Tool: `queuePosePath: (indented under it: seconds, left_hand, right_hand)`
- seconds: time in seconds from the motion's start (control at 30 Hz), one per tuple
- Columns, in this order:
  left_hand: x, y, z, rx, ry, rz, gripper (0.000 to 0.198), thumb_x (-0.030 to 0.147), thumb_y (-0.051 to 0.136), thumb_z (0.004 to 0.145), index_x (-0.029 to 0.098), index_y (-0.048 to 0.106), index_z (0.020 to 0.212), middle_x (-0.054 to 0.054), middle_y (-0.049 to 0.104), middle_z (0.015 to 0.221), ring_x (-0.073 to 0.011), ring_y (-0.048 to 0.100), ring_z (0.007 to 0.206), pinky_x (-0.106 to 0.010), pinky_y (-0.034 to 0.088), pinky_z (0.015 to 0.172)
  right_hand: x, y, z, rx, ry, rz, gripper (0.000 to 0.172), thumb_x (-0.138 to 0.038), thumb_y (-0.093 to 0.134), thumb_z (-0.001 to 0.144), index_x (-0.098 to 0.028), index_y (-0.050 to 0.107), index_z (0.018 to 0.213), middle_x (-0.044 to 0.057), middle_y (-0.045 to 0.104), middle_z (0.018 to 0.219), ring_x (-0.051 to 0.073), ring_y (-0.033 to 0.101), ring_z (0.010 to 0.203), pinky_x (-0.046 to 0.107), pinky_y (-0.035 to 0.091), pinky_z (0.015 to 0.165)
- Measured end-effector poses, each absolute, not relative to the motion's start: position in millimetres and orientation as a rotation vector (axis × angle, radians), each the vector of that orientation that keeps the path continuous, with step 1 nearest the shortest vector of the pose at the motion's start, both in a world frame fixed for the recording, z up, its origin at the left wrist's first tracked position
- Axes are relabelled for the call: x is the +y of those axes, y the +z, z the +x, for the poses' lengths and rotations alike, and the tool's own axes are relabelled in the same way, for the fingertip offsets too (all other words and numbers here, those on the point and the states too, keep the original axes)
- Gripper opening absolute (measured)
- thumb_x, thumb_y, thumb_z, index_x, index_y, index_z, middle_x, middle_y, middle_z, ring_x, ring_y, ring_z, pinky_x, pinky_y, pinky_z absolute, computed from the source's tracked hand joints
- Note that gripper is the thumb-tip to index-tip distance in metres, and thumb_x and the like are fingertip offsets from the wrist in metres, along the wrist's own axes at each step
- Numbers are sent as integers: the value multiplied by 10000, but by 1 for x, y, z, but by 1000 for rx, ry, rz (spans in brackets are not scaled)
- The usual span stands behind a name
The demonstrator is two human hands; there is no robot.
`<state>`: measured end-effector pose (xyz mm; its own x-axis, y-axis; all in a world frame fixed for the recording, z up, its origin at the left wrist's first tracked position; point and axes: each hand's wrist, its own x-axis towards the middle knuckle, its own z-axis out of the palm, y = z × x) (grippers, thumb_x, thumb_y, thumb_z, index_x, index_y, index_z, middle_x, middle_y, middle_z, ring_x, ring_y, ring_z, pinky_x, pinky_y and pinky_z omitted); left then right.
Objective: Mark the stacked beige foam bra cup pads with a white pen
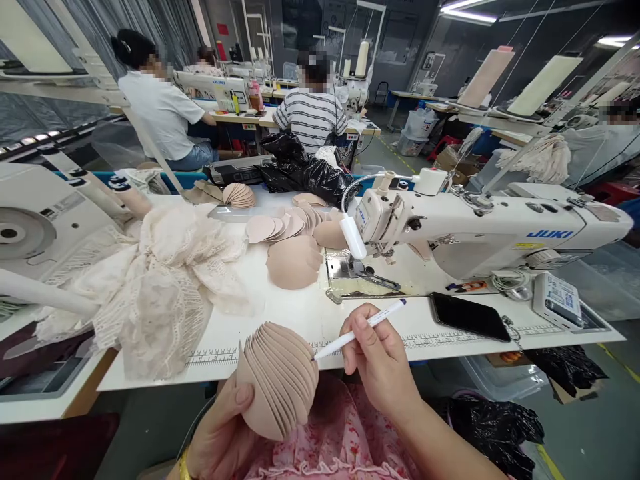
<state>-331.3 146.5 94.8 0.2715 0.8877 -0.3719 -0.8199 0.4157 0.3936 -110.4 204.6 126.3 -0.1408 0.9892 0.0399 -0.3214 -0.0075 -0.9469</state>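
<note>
My left hand grips a fanned stack of beige bra cups, its thumb pressed on the near piece. The stack is held just off the table's front edge, with its layered edges facing right. In my right hand is a white marker pen, pinched between thumb and fingers. The pen's tip meets the right edge of the stack, or is very close to it; contact is hard to tell. Further back on the table lie more beige cups, some spread in an overlapping row.
A white sewing machine stands at the right. Before it lie a black phone and a small white box. Cream lace fabric is heaped at left. A ruler strip runs along the front edge. Co-workers sit beyond.
</note>
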Motion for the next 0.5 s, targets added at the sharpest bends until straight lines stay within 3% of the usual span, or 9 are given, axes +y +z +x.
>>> queuePosePath:
  seconds: [0.33,0.5]
  left_hand:
    - [146,82,-337,477,1130,182,819,236,725,920,286,354,1648,-124,695,1430,-367,614,1367,-518,446,1220]
    - [144,76,-332,518,1182,164,841,238,758,893,285,374,1640,-136,724,1381,-361,714,1222,-497,562,1111]
  right_hand:
    - [197,130,-112,-1117,1416,-874,375,-539,561,1073,-222,560,873,-63,579,513,113,473,487,271,369,590]
    - [197,131,-114,-1143,1496,-847,377,-552,568,1067,-224,564,881,-54,604,523,120,492,495,280,395,621]
